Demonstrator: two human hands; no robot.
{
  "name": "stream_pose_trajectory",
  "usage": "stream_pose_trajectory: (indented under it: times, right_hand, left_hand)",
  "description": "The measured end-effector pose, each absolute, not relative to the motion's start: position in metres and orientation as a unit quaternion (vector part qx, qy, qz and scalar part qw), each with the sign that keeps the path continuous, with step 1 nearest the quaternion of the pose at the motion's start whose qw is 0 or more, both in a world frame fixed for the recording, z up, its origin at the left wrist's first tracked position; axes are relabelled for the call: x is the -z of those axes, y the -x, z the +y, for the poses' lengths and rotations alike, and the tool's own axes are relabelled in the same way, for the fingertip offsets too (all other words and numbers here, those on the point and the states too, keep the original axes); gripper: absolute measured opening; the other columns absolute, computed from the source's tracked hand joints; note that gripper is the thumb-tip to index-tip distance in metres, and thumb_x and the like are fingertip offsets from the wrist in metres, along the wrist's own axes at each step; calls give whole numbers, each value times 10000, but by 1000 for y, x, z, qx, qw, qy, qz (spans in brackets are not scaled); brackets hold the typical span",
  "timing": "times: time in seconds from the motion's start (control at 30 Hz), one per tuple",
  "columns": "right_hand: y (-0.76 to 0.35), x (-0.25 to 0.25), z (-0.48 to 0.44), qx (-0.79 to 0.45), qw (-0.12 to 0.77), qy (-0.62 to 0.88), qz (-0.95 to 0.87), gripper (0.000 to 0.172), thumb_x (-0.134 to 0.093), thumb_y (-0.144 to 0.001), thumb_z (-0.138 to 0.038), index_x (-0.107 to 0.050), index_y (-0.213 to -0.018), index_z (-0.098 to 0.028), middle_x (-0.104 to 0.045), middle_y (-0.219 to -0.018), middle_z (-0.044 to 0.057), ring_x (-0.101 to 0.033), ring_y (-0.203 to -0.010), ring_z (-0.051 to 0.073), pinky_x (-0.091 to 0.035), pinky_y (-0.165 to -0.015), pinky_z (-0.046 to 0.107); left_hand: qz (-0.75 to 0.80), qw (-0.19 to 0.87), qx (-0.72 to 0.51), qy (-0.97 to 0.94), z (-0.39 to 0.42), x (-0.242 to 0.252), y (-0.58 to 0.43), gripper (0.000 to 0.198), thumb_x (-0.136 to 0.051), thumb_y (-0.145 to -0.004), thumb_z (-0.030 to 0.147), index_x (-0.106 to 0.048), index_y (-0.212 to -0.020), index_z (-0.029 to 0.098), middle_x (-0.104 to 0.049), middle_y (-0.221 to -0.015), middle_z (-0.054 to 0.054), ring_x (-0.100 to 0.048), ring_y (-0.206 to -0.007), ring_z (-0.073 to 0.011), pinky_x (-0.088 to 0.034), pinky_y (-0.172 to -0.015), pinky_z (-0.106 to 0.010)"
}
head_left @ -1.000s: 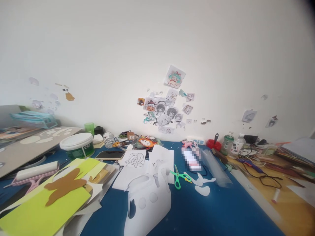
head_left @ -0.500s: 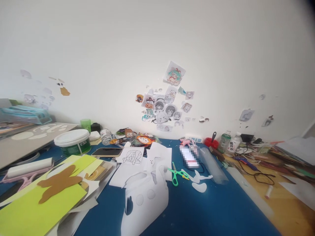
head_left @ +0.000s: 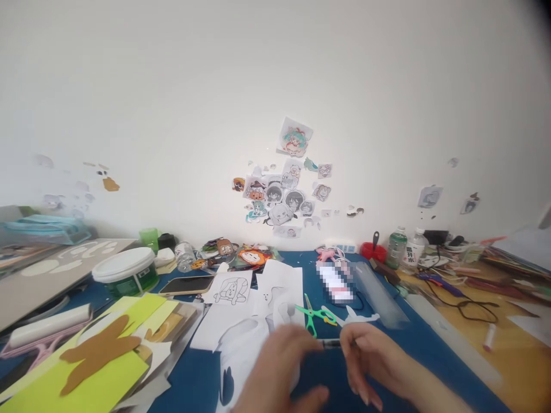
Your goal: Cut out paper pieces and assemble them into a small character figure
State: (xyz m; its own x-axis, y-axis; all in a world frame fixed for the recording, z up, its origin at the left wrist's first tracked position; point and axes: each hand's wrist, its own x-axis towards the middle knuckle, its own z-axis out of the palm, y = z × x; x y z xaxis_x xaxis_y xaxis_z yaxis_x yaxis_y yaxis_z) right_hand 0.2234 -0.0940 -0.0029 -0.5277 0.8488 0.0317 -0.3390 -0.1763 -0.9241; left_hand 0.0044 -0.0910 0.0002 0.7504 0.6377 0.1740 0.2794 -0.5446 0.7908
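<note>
A slim dark pen-like stick (head_left: pixel 331 343) lies level between my two hands, above the blue table top. My right hand (head_left: pixel 372 358) has its thumb and forefinger closed round the stick's right end, the other fingers hanging loosely. Toward the stick's left end reaches my left hand (head_left: pixel 284 364), somewhat blurred, its fingers stretched and its thumb spread away; whether it touches the stick I cannot tell. Under the left hand is a white paper sheet with cut-outs (head_left: pixel 241 355), partly covered. Green scissors (head_left: pixel 316 315) lie spread just beyond the hands, beside white paper scraps (head_left: pixel 357 317).
At left are yellow-green sheets (head_left: pixel 107 381) bearing a brown cut-out (head_left: pixel 101 350), a pink roller (head_left: pixel 49 327) and a lidded tub (head_left: pixel 125 269). Behind lie a dark phone (head_left: pixel 187 285), a line drawing (head_left: pixel 230 288) and a lit, pixelated screen (head_left: pixel 338 284). Bottles (head_left: pixel 396 246) stand back right.
Both my hands have come into view from below, with the dark stick between them. The head view has tilted up slightly. The scissors and papers lie as before.
</note>
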Motion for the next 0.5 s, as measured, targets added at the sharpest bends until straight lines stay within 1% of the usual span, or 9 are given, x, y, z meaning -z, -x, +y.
stream_pose_trajectory:
  times: [0.03, 0.07, 0.13, 0.17, 0.2, 0.27, 0.33, 0.4, 0.5]
  right_hand:
    - [-217, 6, -80, -721, 419, 236, -500, 247, -495, -755, -369, -548, -731, -129, -614, -448, 53, -508, -309, 110, -373, -357, 177]
    - [-211, 9, -68, -717, 427, 215, -508, 248, -474, -775, -362, -547, -731, -129, -603, -428, 39, -490, -295, 98, -387, -380, 180]
    - [-200, 16, -44, -703, 450, 187, -518, 257, -455, -807, -373, -542, -747, -139, -587, -416, 18, -438, -274, 77, -338, -345, 155]
    - [-195, 19, -34, -691, 466, 184, -522, 279, -448, -822, -403, -541, -772, -144, -584, -419, 10, -405, -266, 69, -289, -314, 141]
    - [-190, 22, -24, -676, 481, 191, -525, 304, -450, -830, -438, -540, -806, -150, -580, -424, 2, -374, -266, 62, -245, -296, 134]
    - [-179, 28, -8, -644, 496, 230, -535, 356, -473, -822, -501, -542, -873, -156, -572, -442, -13, -357, -293, 57, -221, -302, 132]
    - [-171, 34, 3, -611, 491, 280, -554, 393, -509, -799, -531, -559, -883, -151, -566, -465, -17, -400, -343, 62, -278, -352, 143]
    - [-167, 42, 9, -581, 500, 314, -560, 405, -523, -787, -542, -582, -827, -143, -575, -501, -4, -456, -403, 78, -330, -406, 165]
    - [-170, 56, 16, -570, 559, 320, -510, 430, -504, -783, -568, -585, -750, -147, -567, -500, -1, -461, -404, 87, -338, -407, 184]
  left_hand:
    - [319, 351, -263, -840, -79, -8, -1, 513, -525, -815, 274, -349, -1297, 257, -364, -1360, -119, -323, -1239, -287, -310, -993, -500]
    - [395, 258, -303, -828, -69, -14, 2, 462, -547, -796, 258, -426, -1241, 239, -454, -1284, -115, -397, -1181, -287, -335, -974, -479]
    - [446, 140, -272, -841, -51, -20, 2, 204, -510, -818, 234, -593, -1003, 211, -617, -1030, -87, -542, -988, -257, -420, -862, -410]
    - [465, 101, -240, -846, -43, -20, 1, 158, -475, -837, 220, -621, -896, 205, -653, -916, -67, -582, -889, -236, -445, -799, -376]
    - [480, 77, -207, -849, -37, -19, -2, 178, -448, -850, 207, -625, -842, 198, -669, -856, -57, -602, -823, -224, -456, -749, -352]
    - [492, 48, -156, -855, -25, -17, -7, 175, -452, -848, 220, -624, -837, 190, -687, -839, -54, -620, -795, -227, -459, -712, -333]
    - [482, 43, -120, -867, -15, -15, -12, 185, -454, -849, 254, -629, -855, 192, -696, -838, -54, -632, -794, -231, -456, -714, -330]
    - [477, 46, -101, -872, -6, -17, -14, 204, -468, -841, 296, -646, -822, 196, -702, -811, -52, -638, -794, -234, -452, -724, -332]
    - [499, 47, -105, -859, 13, -24, -7, 238, -498, -817, 365, -663, -763, 203, -702, -808, -47, -634, -812, -226, -445, -744, -322]
